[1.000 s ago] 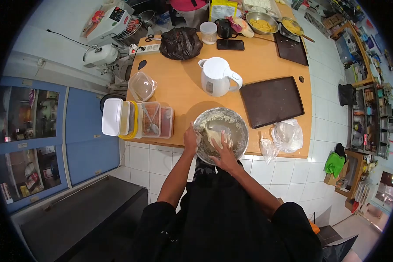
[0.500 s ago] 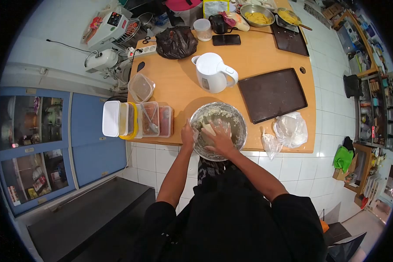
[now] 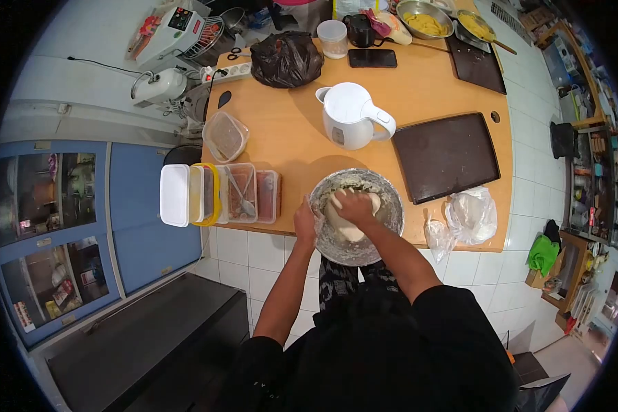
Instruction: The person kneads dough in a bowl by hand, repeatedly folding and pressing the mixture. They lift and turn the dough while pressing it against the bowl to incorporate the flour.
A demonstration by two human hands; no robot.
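A metal bowl (image 3: 391,223) with floury, sticky residue on its inner wall sits at the table's front edge. Inside it lies a pale lump of dough (image 3: 351,229). My right hand (image 3: 354,207) presses into the top of the dough with its fingers curled in. At the bowl's left rim, my left hand (image 3: 306,221) grips the metal edge. Behind the bowl stands a white electric kettle (image 3: 349,113). To the right are a dark baking tray (image 3: 448,158) and a plastic bag of white powder (image 3: 472,215).
Plastic containers (image 3: 245,193) line the left front edge, with an open tub (image 3: 225,136) behind them. Further back are a black plastic bag (image 3: 286,60), a phone (image 3: 372,58), a lidded jar (image 3: 333,40) and a bowl of yellow food (image 3: 425,24).
My right hand has gone from spread fingers to a curled grip on the dough, which now shows as a larger lump. The whole view has shifted slightly, with the table items appearing further right.
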